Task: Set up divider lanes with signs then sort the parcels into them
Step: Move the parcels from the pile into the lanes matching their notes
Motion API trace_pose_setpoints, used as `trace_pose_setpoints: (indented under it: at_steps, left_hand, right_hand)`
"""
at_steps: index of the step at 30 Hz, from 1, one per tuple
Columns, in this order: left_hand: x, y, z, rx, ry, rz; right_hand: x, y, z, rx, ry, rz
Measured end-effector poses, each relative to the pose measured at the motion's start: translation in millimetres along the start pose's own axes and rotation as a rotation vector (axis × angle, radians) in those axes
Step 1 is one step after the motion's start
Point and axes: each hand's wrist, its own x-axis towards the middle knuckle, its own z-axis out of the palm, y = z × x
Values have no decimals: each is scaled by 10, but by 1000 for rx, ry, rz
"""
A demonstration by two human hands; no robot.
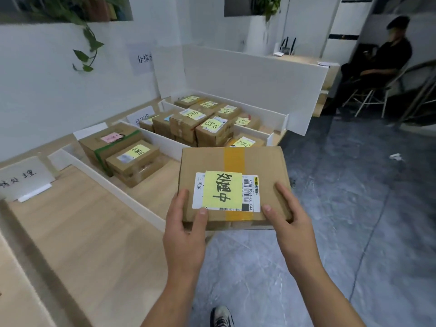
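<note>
Yellow note point(223, 190) on parcel point(264, 161) reads "处理中"; label point(251, 192) "502B P021-00 044".

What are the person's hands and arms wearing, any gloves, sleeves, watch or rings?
Nothing worn shows. The left hand and right hand are ungloved, without visible rings; both forearms are bare to the frame's edge, with no sleeve, watch or band in view.

held parcel point(233, 185) right of table point(77, 232), stacked parcels point(203, 121) in lanes behind

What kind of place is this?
Probably a small parcel-sorting station indoors: a wooden table split into lanes by white dividers, handwritten signs, and sorted cardboard parcels; the left hand and right hand grip a flat parcel.
</note>
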Motion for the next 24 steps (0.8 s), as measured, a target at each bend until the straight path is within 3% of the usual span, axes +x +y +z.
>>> trace_pose_setpoints:
  at_steps: [13,24]
  left_hand:
    - [1661,-110,1090,-26,19,-30]
    - [2216,-271,1218,27,268,-78]
  right_hand:
    - [1980,33,319,-10,-26,-40]
    - [2891,142,796,-21,-267,-45]
